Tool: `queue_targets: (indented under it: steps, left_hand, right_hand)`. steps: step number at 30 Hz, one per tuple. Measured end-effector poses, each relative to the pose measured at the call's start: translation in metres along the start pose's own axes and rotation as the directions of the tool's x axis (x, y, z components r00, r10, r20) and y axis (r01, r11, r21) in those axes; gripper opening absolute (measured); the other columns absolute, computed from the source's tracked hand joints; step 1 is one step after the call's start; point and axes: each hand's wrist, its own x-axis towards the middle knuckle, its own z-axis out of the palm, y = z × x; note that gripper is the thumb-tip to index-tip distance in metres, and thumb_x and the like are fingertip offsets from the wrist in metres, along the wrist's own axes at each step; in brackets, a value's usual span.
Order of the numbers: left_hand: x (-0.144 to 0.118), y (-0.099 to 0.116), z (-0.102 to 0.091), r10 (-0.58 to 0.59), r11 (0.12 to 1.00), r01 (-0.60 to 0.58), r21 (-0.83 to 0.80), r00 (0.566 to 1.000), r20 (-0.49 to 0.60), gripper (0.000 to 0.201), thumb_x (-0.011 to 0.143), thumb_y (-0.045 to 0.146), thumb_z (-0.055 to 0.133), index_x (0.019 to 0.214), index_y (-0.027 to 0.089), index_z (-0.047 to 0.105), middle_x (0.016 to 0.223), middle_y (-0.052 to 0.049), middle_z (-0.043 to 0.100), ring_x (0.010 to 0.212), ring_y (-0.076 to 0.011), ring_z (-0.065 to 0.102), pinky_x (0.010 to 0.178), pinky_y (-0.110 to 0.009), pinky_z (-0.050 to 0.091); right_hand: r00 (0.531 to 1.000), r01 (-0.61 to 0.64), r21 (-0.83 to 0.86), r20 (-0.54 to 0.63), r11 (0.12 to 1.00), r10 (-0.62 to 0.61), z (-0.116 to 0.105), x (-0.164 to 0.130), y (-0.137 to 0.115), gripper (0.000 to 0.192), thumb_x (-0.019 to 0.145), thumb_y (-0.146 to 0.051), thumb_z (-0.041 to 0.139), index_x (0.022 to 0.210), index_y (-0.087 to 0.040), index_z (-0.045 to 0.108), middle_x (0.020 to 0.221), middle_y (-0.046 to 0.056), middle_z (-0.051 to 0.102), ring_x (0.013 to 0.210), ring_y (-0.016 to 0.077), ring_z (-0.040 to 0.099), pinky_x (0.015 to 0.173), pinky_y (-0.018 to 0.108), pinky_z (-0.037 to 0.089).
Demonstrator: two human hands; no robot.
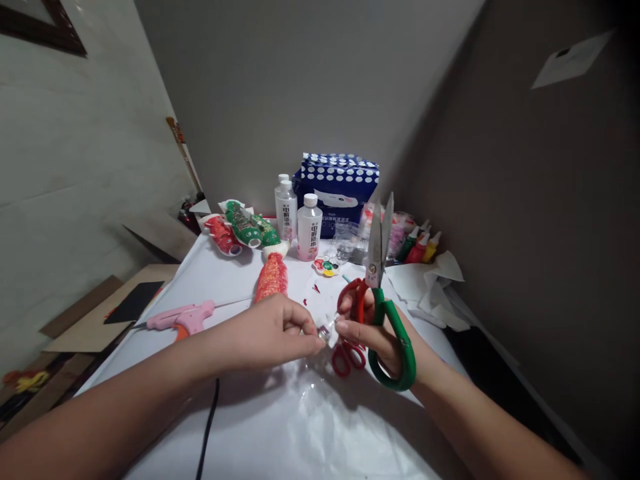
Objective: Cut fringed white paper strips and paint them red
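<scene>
My right hand (373, 327) holds a pair of scissors (375, 267) with one red and one green handle, blades pointing up and slightly apart. Its thumb and fingertips also pinch a small white piece (332, 328), too small to name. My left hand (285, 327) is closed, thumb and forefinger pinching the other side of that piece. Below the hands, clear plastic film (320, 393) lies on the white table. A second, red-handled pair of scissors (342, 360) rests under my right hand. Just beyond my left hand is a red painted fish-like figure (271, 277) with a white band.
A pink glue gun (183, 317) lies at the left. Behind are green (245, 225) and red (220, 235) painted fish, white-capped bottles (309, 230), a blue bag (335, 193), a paint palette (327, 267) and paint bottles (417, 247). White paper scraps (435, 287) lie right.
</scene>
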Motion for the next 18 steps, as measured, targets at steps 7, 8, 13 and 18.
queue_targets:
  steps: [7,8,13,18]
  left_hand:
    - [0.001,-0.002,-0.001,0.011,0.991,-0.012,-0.136,1.000,-0.010,0.019,0.074,0.033,0.065,0.079,0.015,0.065,0.047,0.010,0.035,0.044,-0.0071,0.028,0.043,-0.020,0.021]
    - [0.002,-0.002,-0.002,0.010,0.987,-0.017,-0.158,0.999,-0.044,0.020,0.075,0.035,0.065,0.080,0.015,0.064,0.047,0.009,0.036,0.044,-0.0076,0.029,0.043,-0.020,0.022]
    - [0.004,-0.004,-0.005,-0.031,0.979,0.019,-0.203,0.998,-0.053,0.023,0.078,0.038,0.063,0.078,0.016,0.063,0.050,0.007,0.040,0.043,-0.0083,0.032,0.042,-0.021,0.028]
    - [0.006,-0.006,-0.006,0.015,0.991,-0.008,-0.132,0.998,0.057,0.027,0.080,0.041,0.061,0.077,0.014,0.065,0.053,0.007,0.040,0.045,-0.0070,0.031,0.043,-0.020,0.023]
  right_hand:
    - [0.984,-0.108,0.074,0.153,0.991,0.096,0.007,-0.004,-0.003,0.032,0.074,-0.037,0.075,0.092,-0.020,0.055,0.072,-0.002,0.057,0.048,0.0106,0.052,0.047,0.025,0.043]
    - [0.986,-0.100,0.106,0.145,0.989,0.084,0.007,-0.003,0.000,0.032,0.074,-0.036,0.075,0.092,-0.020,0.055,0.072,-0.003,0.058,0.047,0.0099,0.051,0.046,0.024,0.042]
    - [0.991,-0.122,0.208,0.078,0.970,0.108,0.008,0.001,0.007,0.029,0.073,-0.031,0.076,0.089,-0.020,0.054,0.069,-0.003,0.060,0.053,0.0114,0.054,0.049,0.023,0.043]
    - [0.984,-0.168,0.132,0.076,0.977,0.159,0.010,-0.003,0.002,0.027,0.071,-0.030,0.074,0.085,-0.019,0.054,0.066,-0.004,0.056,0.047,0.0097,0.049,0.047,0.023,0.041]
